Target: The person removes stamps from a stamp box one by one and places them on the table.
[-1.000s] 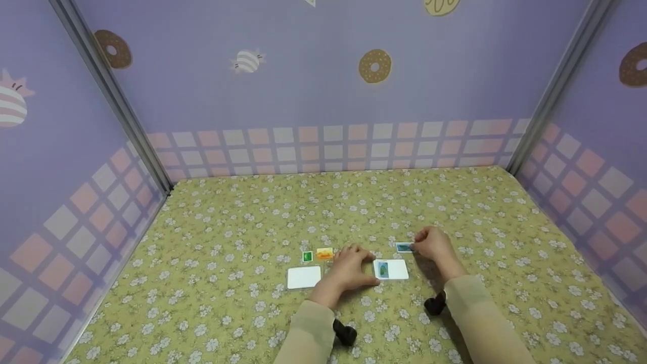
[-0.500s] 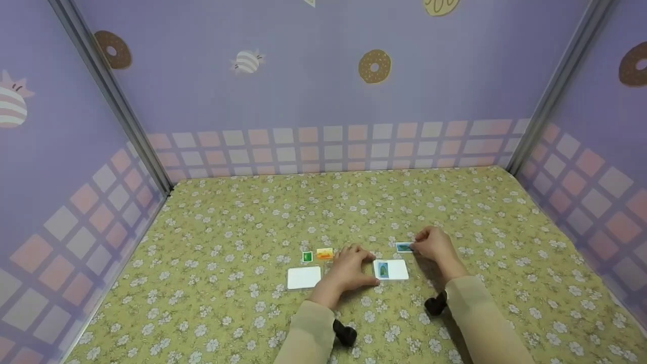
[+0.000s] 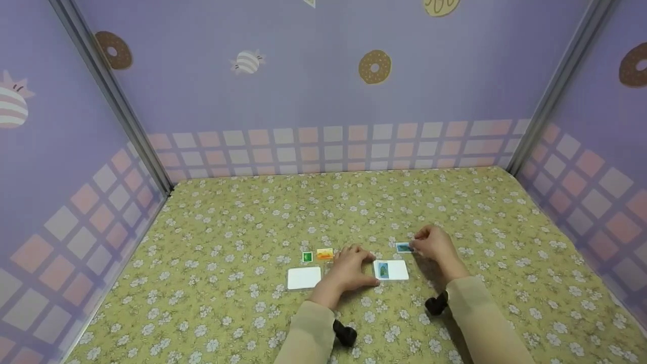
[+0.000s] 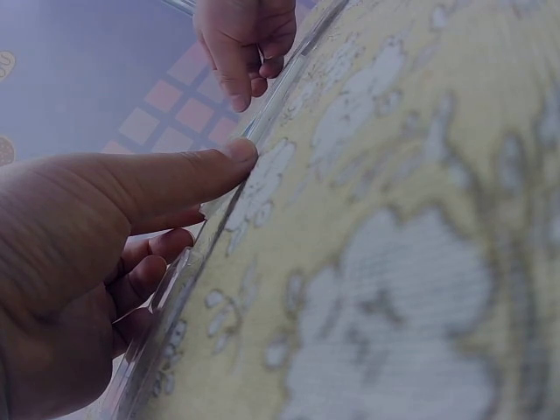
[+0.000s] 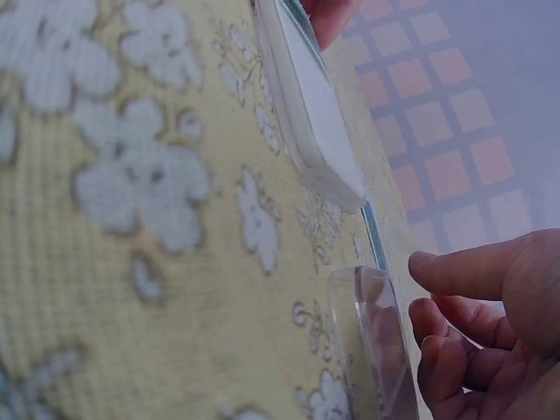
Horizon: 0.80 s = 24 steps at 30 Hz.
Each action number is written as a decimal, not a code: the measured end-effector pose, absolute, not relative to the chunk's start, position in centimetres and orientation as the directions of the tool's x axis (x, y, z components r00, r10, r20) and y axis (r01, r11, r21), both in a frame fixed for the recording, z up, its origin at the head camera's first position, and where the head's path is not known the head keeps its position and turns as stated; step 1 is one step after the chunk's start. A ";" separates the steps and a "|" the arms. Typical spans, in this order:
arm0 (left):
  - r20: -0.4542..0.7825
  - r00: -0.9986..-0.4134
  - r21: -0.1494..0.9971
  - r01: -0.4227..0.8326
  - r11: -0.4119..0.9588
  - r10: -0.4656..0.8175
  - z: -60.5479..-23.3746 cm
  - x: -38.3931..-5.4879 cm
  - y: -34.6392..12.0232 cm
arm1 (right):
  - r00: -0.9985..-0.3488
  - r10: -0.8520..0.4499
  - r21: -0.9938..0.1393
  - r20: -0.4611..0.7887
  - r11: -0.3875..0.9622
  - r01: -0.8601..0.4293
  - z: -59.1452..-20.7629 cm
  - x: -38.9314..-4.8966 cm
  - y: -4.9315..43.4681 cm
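In the head view my left hand (image 3: pixel 349 268) holds the left side of a white rounded block (image 3: pixel 397 270), thumb at the near corner and forefinger at the far one. A small blue-green picture card (image 3: pixel 383 270) lies on the block's left half. Just beyond it, my right hand (image 3: pixel 434 245) pinches the right end of another small blue picture card (image 3: pixel 403 247), its fingertips low over the cloth. In the right wrist view, a clear plastic piece (image 5: pixel 376 341) stands between the camera and the right hand's lower fingers, partly hiding the cloth behind.
Left of the left hand lies a white rounded block (image 3: pixel 304 278). Behind it are a small green picture card (image 3: pixel 307 256) and an orange-yellow one (image 3: pixel 324 254). A floral cloth (image 3: pixel 227 217) covers the table, with purple walls (image 3: pixel 303 96) at the back and sides.
Both hands stay almost still. The right fingertips and the blue picture card under them shift very slightly; the blocks and other cards stay in place.
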<state>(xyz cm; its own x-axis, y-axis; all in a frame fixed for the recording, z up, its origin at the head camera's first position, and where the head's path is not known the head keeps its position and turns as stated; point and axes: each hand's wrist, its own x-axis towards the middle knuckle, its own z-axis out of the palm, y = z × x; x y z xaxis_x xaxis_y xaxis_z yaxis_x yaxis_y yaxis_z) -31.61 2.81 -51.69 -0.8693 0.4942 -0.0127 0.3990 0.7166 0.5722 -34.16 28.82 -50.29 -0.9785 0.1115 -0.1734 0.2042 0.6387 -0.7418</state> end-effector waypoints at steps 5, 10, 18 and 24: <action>-0.011 -0.870 0.567 0.401 0.720 0.493 -51.7 -31.6 2.8 | -0.981 0.114 -0.745 -0.157 0.638 0.193 -50.0 -33.9 28.5; -0.015 -0.871 0.568 0.396 0.721 0.490 -51.7 -31.6 2.8 | -0.986 0.095 -0.743 -0.136 0.649 0.165 -49.8 -33.8 28.2; -0.012 -0.871 0.566 0.399 0.722 0.491 -51.7 -31.6 2.8 | -0.994 0.032 -0.761 -0.102 0.641 0.099 -49.6 -33.7 27.4; -0.009 -0.873 0.567 0.397 0.722 0.487 -51.7 -31.6 2.8 | -0.988 -0.136 -0.795 -0.076 0.606 -0.022 -49.9 -33.8 26.6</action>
